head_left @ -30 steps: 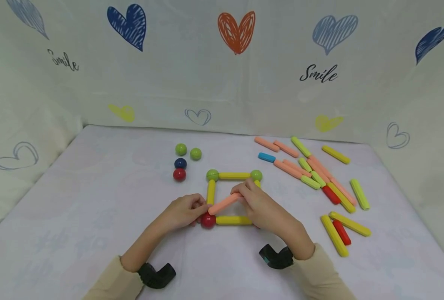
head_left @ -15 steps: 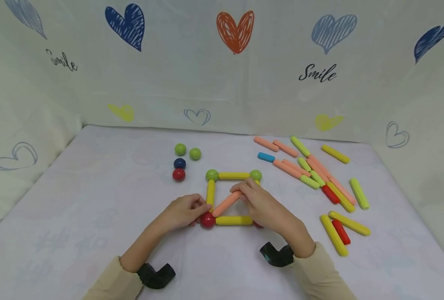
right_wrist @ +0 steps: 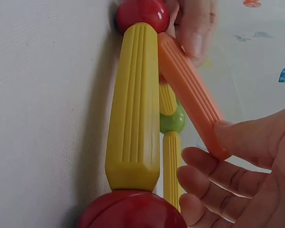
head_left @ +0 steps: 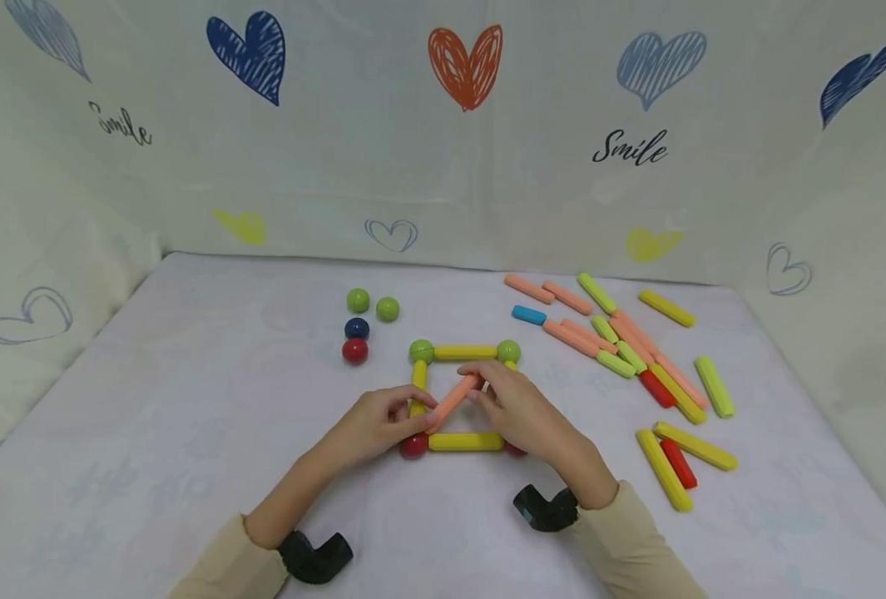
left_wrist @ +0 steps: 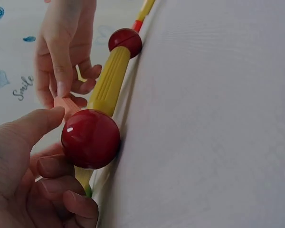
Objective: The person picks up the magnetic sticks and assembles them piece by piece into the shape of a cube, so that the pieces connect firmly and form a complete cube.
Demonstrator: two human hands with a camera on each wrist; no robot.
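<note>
A salmon-pink stick (head_left: pixel 453 403) slants over a square of yellow sticks and balls on the table. My right hand (head_left: pixel 523 409) pinches its upper end between thumb and fingers, as the right wrist view also shows (right_wrist: pixel 249 164). Thumb and index finger of my left hand (head_left: pixel 371 423) pinch its lower end, close to the near-left red ball (head_left: pixel 414 447). In the right wrist view that end of the pink stick (right_wrist: pixel 187 78) sits right at the red ball (right_wrist: pixel 143 16). Green balls form the far corners, left (head_left: pixel 421 351) and right (head_left: pixel 508 351). My right hand partly hides the near-right red ball (head_left: pixel 515 451).
Left of the square, two green balls (head_left: pixel 358 300), a dark blue ball (head_left: pixel 356 329) and a loose red ball (head_left: pixel 355 351) lie grouped. Several pink, green, yellow, red and blue sticks (head_left: pixel 640 337) are scattered to the right. A printed cloth (head_left: pixel 443 166) hangs behind the table.
My left fingers have moved right, from the red ball onto the pink stick's lower end. That end has shifted right off the ball's top, and the stick slants more steeply.
</note>
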